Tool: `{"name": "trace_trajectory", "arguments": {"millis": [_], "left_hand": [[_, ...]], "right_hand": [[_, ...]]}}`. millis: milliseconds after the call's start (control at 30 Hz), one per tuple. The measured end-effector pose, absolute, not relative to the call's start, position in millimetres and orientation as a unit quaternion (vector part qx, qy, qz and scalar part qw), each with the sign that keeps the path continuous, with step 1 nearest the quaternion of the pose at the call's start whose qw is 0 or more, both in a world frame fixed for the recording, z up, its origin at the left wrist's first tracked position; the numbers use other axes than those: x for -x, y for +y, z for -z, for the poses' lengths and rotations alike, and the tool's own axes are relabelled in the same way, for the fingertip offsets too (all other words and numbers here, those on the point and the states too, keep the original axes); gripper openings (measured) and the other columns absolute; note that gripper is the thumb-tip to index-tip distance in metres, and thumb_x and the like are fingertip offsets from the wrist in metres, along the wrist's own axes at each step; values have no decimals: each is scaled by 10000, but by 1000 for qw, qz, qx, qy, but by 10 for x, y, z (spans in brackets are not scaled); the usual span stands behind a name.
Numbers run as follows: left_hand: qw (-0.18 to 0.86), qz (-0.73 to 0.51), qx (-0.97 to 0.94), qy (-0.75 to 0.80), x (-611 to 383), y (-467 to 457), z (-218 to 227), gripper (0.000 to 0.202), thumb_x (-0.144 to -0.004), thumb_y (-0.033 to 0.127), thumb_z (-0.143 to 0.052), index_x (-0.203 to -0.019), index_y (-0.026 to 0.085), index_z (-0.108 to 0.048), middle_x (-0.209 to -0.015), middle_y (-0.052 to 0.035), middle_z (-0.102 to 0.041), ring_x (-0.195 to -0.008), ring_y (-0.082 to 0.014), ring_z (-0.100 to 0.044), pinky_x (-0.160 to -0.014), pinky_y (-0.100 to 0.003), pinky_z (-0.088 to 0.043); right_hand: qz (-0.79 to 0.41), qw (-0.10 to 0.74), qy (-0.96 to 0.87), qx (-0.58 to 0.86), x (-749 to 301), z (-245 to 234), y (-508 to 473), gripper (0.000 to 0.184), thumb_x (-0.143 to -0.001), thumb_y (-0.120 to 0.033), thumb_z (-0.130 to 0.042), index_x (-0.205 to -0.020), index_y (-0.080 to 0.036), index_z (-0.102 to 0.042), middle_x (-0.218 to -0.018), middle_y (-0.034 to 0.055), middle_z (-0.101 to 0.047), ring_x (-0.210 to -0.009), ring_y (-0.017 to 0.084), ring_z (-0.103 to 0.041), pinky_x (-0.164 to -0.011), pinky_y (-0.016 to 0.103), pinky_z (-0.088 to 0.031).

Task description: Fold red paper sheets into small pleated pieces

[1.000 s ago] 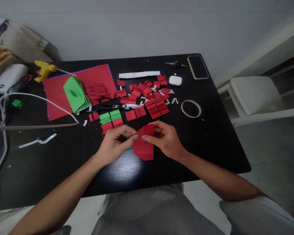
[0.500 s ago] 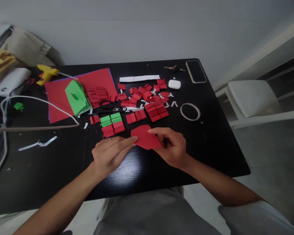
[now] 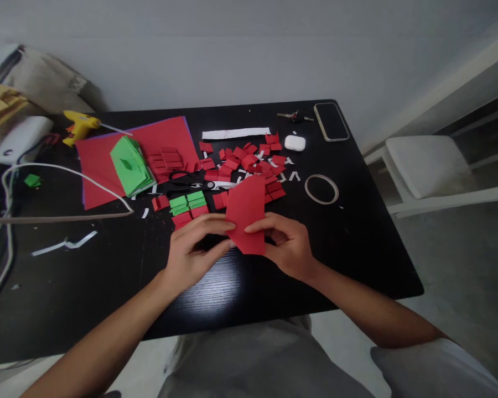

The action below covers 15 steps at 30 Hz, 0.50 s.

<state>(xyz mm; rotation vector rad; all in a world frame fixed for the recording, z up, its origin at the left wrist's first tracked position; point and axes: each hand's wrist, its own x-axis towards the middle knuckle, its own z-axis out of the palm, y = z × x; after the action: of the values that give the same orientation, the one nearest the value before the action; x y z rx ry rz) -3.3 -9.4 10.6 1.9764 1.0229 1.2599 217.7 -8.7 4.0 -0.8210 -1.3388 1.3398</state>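
Note:
A red piece of paper (image 3: 246,207) with cut-off corners is held up over the front middle of the black table (image 3: 348,249). My left hand (image 3: 195,249) pinches its left edge between thumb and fingers. On its right edge my right hand (image 3: 288,243) has a pinch grip, one fingertip lying on the paper's face. Just beyond the paper lie folded red pieces (image 3: 276,190), partly hidden by it. Folded green pieces (image 3: 188,202) sit to the left, above my left hand. Scissors (image 3: 191,185) with black handles lie behind them, their blades partly covered.
At the left are a stack of green paper (image 3: 130,166) on red sheets (image 3: 97,182), a yellow glue gun (image 3: 81,126) and a looping white cable (image 3: 70,168). A tape ring (image 3: 321,189), white earbuds case (image 3: 294,143), keys (image 3: 294,116) and phone (image 3: 332,121) lie right. A chair (image 3: 427,166) stands beside the table.
The red paper has been turned from lying wide to standing tall, and now covers part of the folded red pieces. My left hand has shifted slightly right, its thumb now below the paper's edge.

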Motion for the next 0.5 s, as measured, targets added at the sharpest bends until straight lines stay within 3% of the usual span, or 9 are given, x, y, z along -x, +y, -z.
{"name": "trace_trajectory", "arguments": {"millis": [133, 333, 500], "left_hand": [[378, -479, -698, 375, 2, -86, -107, 232, -861, 178, -849, -1080, 202, -776, -957, -37, -816, -769, -127, -766, -733, -210, -634], [342, -482, -716, 372, 0, -49, -144, 125, -852, 138, -849, -944, 198, -789, -906, -40, -780, -891, -154, -744, -808, -254, -610], [379, -505, -654, 416, -53, -90, -137, 155, -825, 151, -870, -894, 195, -738, -821, -1, -751, -718, -108, -703, -668, -207, -580]], "right_hand": [[-546, 508, -567, 350, -2181, -34, -87, 247, -808, -194, -891, -1030, -282, -827, -964, 25, -759, -881, 177, -737, -780, 301, -621], [-513, 513, -596, 345, -2153, -30, -90, 249, -787, -188, -920, -1002, -265, -821, -924, 14, -773, -831, 156, -742, -748, 285, -620], [-497, 504, -599, 376, -2127, -28, -117, 100, -850, -234, -869, -926, -232, -803, -898, 28, -798, -810, 169, -761, -733, 304, -633]]}}
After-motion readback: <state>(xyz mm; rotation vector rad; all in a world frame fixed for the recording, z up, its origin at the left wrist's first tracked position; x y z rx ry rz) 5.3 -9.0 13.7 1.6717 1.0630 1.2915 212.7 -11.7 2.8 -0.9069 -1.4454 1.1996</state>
